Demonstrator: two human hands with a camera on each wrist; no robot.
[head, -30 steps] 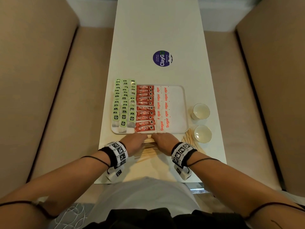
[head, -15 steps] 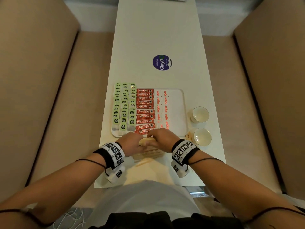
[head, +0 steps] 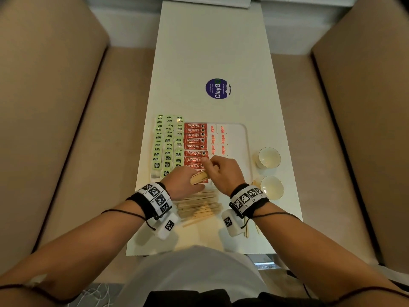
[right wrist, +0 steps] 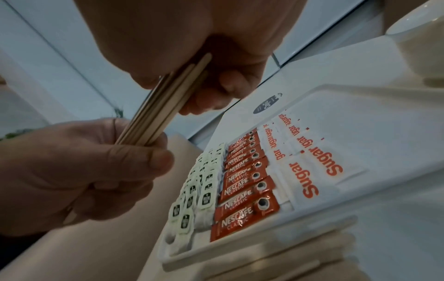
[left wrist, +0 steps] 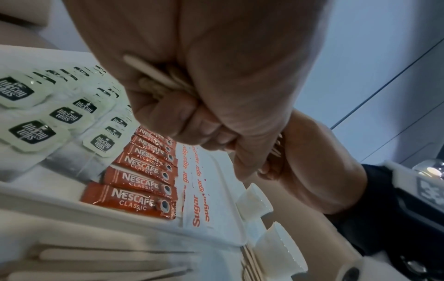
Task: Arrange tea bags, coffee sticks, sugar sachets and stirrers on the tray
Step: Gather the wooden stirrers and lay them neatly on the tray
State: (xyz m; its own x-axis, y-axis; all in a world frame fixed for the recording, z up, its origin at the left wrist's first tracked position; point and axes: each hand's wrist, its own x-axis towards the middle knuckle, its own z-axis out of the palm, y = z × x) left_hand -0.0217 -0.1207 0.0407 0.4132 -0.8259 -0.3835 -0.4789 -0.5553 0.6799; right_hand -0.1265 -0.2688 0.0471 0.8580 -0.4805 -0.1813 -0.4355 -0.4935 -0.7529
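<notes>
Both hands hold one bundle of wooden stirrers [head: 199, 177] [right wrist: 165, 106] just above the white tray's [head: 240, 138] near edge. My left hand [head: 183, 181] grips one end, my right hand [head: 223, 171] grips the other. On the tray lie rows of green tea bags [head: 168, 142] at the left, red coffee sticks [head: 195, 140] in the middle and white sugar sachets [head: 218, 138] to their right. The tray's right part is bare. More loose stirrers [head: 199, 207] lie on the table below my wrists.
Two small white cups [head: 269, 157] [head: 272, 187] stand right of the tray, with a few stirrers [head: 254, 183] beside them. A round purple sticker [head: 218, 88] sits farther up the narrow white table [head: 210, 52]. Beige sofa seats flank both sides.
Both hands rose from the stirrer pile on the table, closed on a bundle of stirrers and carried it forward over the tray's near edge.
</notes>
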